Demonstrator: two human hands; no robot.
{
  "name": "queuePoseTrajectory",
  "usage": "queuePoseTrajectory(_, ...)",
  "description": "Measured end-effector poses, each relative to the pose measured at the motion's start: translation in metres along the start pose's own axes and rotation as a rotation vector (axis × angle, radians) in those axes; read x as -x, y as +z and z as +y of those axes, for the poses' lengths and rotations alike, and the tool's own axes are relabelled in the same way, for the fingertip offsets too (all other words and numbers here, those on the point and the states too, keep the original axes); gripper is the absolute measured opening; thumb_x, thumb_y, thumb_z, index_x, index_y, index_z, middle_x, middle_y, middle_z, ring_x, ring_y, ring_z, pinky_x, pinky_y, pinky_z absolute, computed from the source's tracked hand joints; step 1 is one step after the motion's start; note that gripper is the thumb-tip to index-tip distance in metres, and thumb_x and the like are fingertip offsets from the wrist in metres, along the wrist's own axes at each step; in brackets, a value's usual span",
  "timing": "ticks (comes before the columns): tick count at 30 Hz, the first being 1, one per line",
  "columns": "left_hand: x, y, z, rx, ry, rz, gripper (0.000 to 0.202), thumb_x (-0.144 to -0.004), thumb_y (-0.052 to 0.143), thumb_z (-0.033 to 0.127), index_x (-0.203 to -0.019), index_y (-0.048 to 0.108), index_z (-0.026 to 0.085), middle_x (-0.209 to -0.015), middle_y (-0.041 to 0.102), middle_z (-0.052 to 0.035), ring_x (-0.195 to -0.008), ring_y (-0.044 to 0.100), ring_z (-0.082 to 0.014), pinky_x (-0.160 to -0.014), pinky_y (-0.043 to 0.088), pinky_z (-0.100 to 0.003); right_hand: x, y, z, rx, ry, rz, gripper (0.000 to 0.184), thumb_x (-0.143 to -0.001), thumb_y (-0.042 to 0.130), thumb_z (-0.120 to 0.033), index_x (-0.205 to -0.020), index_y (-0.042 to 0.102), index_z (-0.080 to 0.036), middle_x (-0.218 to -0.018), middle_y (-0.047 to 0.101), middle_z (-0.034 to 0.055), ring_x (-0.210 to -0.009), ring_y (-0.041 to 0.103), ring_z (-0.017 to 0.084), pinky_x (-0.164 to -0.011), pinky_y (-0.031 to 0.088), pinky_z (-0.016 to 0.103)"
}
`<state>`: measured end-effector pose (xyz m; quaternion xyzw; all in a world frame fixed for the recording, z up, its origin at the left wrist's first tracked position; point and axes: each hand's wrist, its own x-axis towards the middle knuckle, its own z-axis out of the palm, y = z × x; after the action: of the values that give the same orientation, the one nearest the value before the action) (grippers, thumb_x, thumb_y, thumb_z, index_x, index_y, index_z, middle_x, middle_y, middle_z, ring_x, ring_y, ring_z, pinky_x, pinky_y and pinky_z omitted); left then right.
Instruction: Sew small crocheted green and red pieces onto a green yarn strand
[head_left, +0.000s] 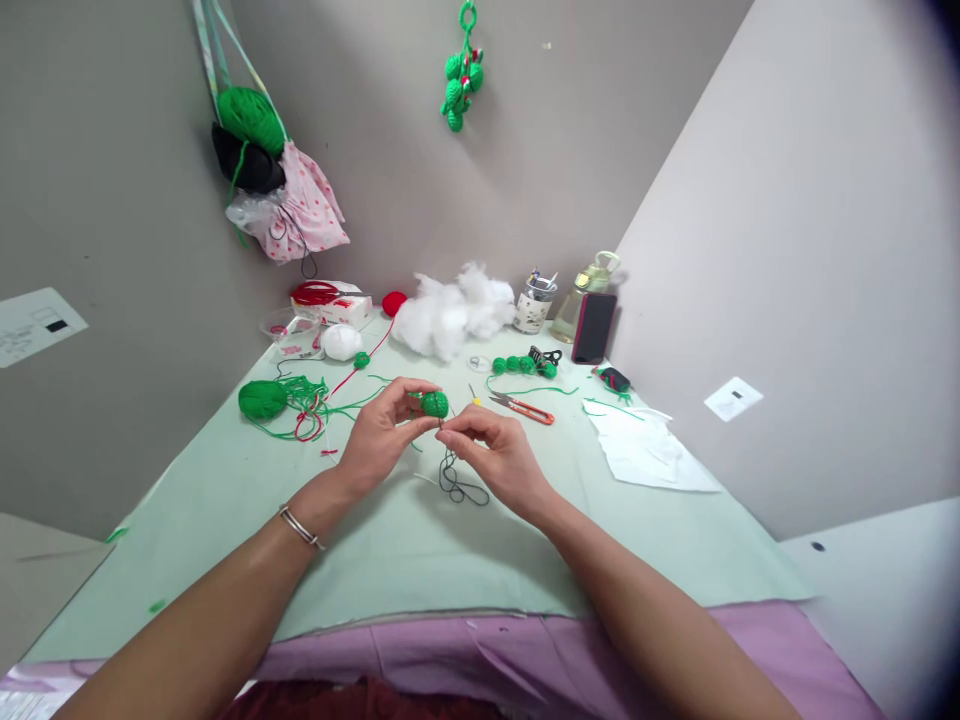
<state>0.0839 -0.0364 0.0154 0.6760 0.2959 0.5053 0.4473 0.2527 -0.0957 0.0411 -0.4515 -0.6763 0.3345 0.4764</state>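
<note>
The left hand [382,432] pinched a green ball [434,404] steady above the cloth [420,550]; beside the ball, the right hand [491,452] pinched dark thread [459,487], probably for stitching.

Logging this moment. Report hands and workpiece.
Left hand pinches green crochet ball. Right hand pinches dark thread beneath it. Scissors lie apart, nothing obstructing.

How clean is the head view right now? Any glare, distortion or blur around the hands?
Head view: soft even light, no glare on the green table cover; strong wide-angle bending, walls lean outward, dark corner shading at right; the left hand and right hand are sharp, and the green crocheted ball is clear, but the dark thread is thin and hard to trace.
</note>
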Motion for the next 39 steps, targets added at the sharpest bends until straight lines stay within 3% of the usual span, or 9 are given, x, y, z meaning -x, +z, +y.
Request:
queuePoseTrajectory(4,-0.004,-0.002,0.001,0.18,-0.097,0.039,0.035,-0.072,0.079,0.028,-0.102,0.062,0.021,-0.096,0.068,-0.0048,-0.081,0.067,-0.0171,-0.078,0.057,-0.035,0.004,0.003,0.003,0.123,-0.105,-0.048,0.016,-0.09,0.059,-0.029,-0.083,0.07,-0.02,-0.075,0.061,0.0023,-0.069,0.054,0.014,-0.067,0.043,0.028)
queuePoseTrajectory(8,-0.008,-0.007,0.0,0.327,-0.2,0.008,0.032,-0.075,0.077,0.03,-0.103,0.063,0.022,-0.095,0.07,-0.0044,-0.08,0.068,-0.017,-0.081,0.057,-0.038,0.007,0.005,0.002,0.185,-0.188,-0.111,0.019,-0.093,0.054,-0.029,-0.089,0.07,-0.02,-0.077,0.06,0.003,-0.071,0.055,0.014,-0.069,0.044,0.027)
queuePoseTrajectory(14,-0.01,-0.01,0.003,0.477,-0.313,-0.009,0.035,-0.075,0.078,0.029,-0.106,0.065,0.021,-0.103,0.07,-0.0046,-0.087,0.068,-0.016,-0.094,0.052,-0.038,0.004,-0.003,0.006,0.169,-0.185,0.074,0.025,-0.098,0.044,-0.026,-0.102,0.067,-0.02,-0.079,0.061,0.0028,-0.068,0.056,0.012,-0.069,0.046,0.027)
queuePoseTrajectory(20,-0.006,-0.006,0.006,0.368,-0.287,0.003,0.035,-0.074,0.078,0.029,-0.106,0.066,0.021,-0.099,0.069,-0.0032,-0.09,0.066,-0.0169,-0.095,0.05,-0.038,0.002,-0.005,0.009,0.016,-0.136,0.122,0.035,-0.096,0.043,-0.023,-0.13,0.052,-0.025,-0.074,0.061,-0.0021,-0.062,0.056,0.011,-0.067,0.05,0.027)
queuePoseTrajectory(22,-0.005,-0.005,0.005,0.309,-0.271,0.018,0.035,-0.074,0.078,0.029,-0.106,0.066,0.021,-0.096,0.069,-0.0031,-0.086,0.066,-0.0168,-0.092,0.051,-0.038,0.003,-0.004,0.008,-0.011,-0.115,0.116,0.03,-0.095,0.046,-0.024,-0.124,0.054,-0.023,-0.073,0.062,-0.0018,-0.063,0.058,0.011,-0.066,0.051,0.027)
queuePoseTrajectory(25,-0.004,-0.004,0.004,0.269,-0.254,0.036,0.035,-0.072,0.08,0.03,-0.103,0.068,0.021,-0.094,0.07,-0.0026,-0.082,0.065,-0.016,-0.089,0.051,-0.037,0.003,-0.003,0.005,0.058,-0.125,0.122,0.012,-0.093,0.052,-0.023,-0.093,0.063,-0.02,-0.076,0.065,0.0008,-0.066,0.059,0.012,-0.066,0.049,0.028)
queuePoseTrajectory(27,-0.005,-0.004,0.004,0.262,-0.24,0.05,0.035,-0.071,0.08,0.03,-0.102,0.069,0.021,-0.095,0.07,-0.0024,-0.082,0.065,-0.0156,-0.089,0.052,-0.036,0.003,-0.003,0.003,0.157,-0.177,0.169,0.012,-0.09,0.056,-0.02,-0.083,0.065,-0.02,-0.078,0.063,0.0019,-0.07,0.057,0.013,-0.067,0.047,0.028)
queuePoseTrajectory(31,-0.005,-0.005,0.004,0.262,-0.212,0.072,0.035,-0.072,0.079,0.029,-0.104,0.067,0.02,-0.095,0.07,-0.0026,-0.083,0.066,-0.0157,-0.09,0.052,-0.036,0.002,-0.004,0.001,0.249,-0.227,0.253,0.013,-0.088,0.058,-0.015,-0.079,0.065,-0.02,-0.075,0.058,0.0012,-0.07,0.051,0.013,-0.067,0.043,0.028)
queuePoseTrajectory(39,-0.004,-0.005,0.006,0.226,-0.178,0.094,0.036,-0.072,0.08,0.03,-0.104,0.067,0.02,-0.091,0.071,-0.0019,-0.084,0.066,-0.0154,-0.088,0.051,-0.033,0.002,-0.003,0.002,0.279,-0.225,0.195,0.015,-0.087,0.056,-0.011,-0.078,0.064,-0.02,-0.07,0.054,-0.0005,-0.066,0.048,0.013,-0.066,0.041,0.028)
